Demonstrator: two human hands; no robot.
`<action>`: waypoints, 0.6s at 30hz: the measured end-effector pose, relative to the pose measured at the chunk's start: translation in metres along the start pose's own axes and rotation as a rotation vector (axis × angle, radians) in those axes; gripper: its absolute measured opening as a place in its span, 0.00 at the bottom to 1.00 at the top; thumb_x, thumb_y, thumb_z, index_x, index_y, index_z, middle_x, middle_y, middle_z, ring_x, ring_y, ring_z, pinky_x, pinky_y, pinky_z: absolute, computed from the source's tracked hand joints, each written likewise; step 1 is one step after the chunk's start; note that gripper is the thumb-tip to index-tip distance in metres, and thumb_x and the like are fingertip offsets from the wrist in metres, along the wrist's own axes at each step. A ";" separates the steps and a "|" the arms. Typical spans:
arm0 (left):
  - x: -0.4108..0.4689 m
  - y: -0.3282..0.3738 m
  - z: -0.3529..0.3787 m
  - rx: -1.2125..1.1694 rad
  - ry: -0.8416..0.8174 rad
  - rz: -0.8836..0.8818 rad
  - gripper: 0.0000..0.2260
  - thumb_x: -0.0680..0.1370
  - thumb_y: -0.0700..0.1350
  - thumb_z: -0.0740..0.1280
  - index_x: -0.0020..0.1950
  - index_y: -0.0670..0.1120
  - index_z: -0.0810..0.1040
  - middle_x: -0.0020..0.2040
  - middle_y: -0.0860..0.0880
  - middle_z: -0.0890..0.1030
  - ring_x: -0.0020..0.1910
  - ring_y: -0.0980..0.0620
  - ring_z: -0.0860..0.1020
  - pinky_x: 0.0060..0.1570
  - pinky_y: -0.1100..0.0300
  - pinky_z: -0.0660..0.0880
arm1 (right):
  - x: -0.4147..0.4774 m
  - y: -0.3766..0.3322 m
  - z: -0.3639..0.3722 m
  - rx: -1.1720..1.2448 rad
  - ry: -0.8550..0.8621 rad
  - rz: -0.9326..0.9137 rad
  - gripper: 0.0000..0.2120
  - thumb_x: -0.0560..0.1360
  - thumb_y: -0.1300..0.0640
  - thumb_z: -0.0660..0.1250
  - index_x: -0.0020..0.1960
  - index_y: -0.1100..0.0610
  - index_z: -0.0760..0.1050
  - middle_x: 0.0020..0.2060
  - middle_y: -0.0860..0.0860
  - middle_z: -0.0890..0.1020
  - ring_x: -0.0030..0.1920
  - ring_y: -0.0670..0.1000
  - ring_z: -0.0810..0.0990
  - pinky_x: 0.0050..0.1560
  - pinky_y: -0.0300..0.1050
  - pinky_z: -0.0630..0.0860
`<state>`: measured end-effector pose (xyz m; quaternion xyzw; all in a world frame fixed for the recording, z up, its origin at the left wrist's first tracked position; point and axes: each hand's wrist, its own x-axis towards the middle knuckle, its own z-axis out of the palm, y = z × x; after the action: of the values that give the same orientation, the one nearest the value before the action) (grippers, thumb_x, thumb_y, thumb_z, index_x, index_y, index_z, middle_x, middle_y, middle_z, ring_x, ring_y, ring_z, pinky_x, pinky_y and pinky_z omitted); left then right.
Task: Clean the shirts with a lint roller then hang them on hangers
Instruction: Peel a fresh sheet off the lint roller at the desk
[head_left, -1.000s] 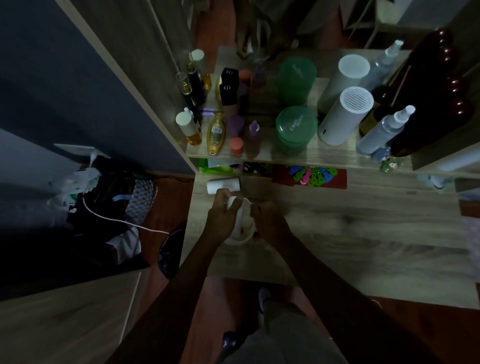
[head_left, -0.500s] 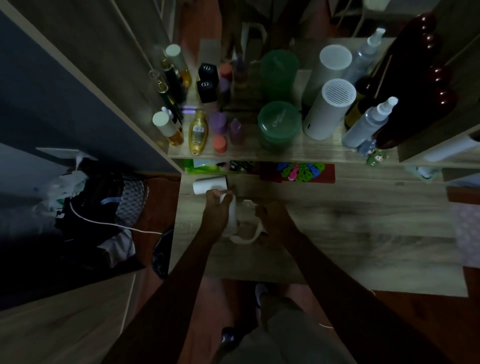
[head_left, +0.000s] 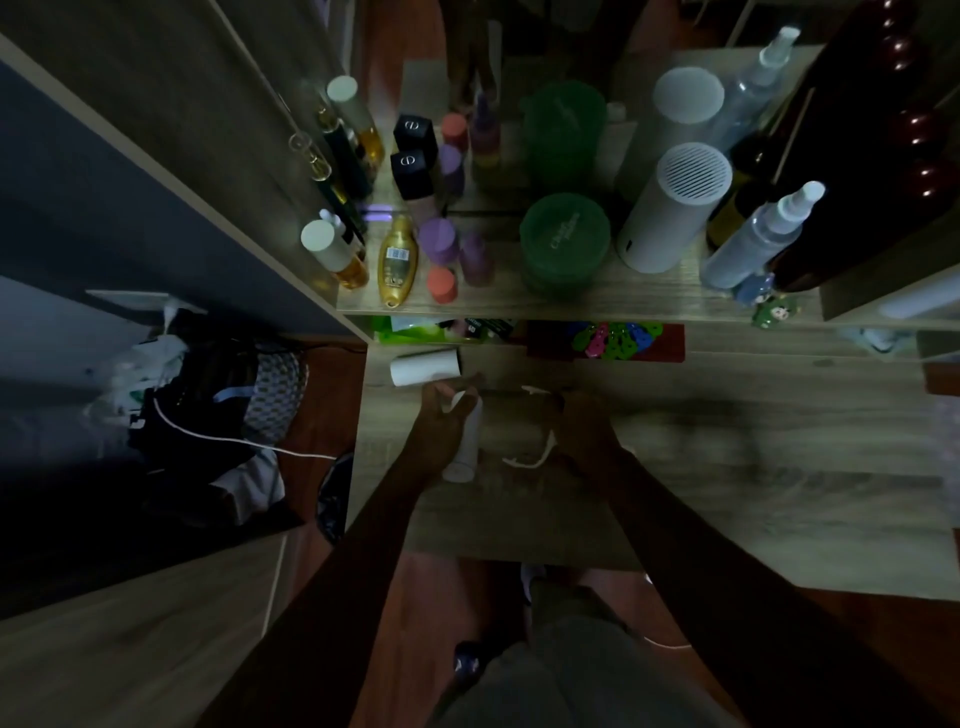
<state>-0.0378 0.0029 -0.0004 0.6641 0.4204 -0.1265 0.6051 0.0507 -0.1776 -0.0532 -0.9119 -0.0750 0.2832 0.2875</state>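
The scene is dim. Over the left part of a wooden desk, my left hand is closed around a white lint roller that points toward me. My right hand pinches a see-through peeled sheet with a white curled edge, stretched between the roller and that hand. A second white roll lies on the desk just beyond my left hand. No shirt or hanger is visible.
A shelf above the desk holds several bottles, a green jar, a white cylinder and a spray bottle. A pile of clothes and a white cable lie on the floor to the left. My legs are below the desk edge.
My hands have drawn apart: the right hand moved right, pulling the sheet away from the roller. The camera moved a little closer and lower.
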 end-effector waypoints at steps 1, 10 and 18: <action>0.002 -0.003 0.000 0.008 -0.004 0.000 0.15 0.69 0.64 0.68 0.47 0.59 0.68 0.56 0.36 0.78 0.54 0.34 0.80 0.53 0.33 0.77 | 0.000 -0.001 -0.001 0.002 -0.011 0.010 0.18 0.82 0.52 0.63 0.56 0.67 0.80 0.51 0.64 0.83 0.54 0.63 0.81 0.55 0.52 0.74; -0.006 0.004 0.001 -0.041 -0.078 0.008 0.10 0.81 0.51 0.66 0.56 0.51 0.66 0.57 0.34 0.76 0.49 0.36 0.80 0.47 0.41 0.78 | -0.001 -0.029 -0.004 0.212 0.066 -0.162 0.13 0.81 0.55 0.64 0.61 0.60 0.80 0.56 0.58 0.83 0.57 0.56 0.80 0.56 0.45 0.73; -0.012 0.005 -0.001 -0.026 -0.068 0.037 0.06 0.82 0.49 0.64 0.56 0.50 0.69 0.55 0.39 0.77 0.51 0.39 0.78 0.50 0.41 0.77 | -0.004 -0.051 0.007 0.551 -0.302 -0.083 0.13 0.80 0.58 0.67 0.61 0.63 0.80 0.50 0.57 0.84 0.40 0.40 0.83 0.40 0.29 0.75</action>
<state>-0.0422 -0.0012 0.0113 0.6592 0.3888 -0.1326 0.6298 0.0442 -0.1332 -0.0270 -0.7434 -0.0745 0.4132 0.5206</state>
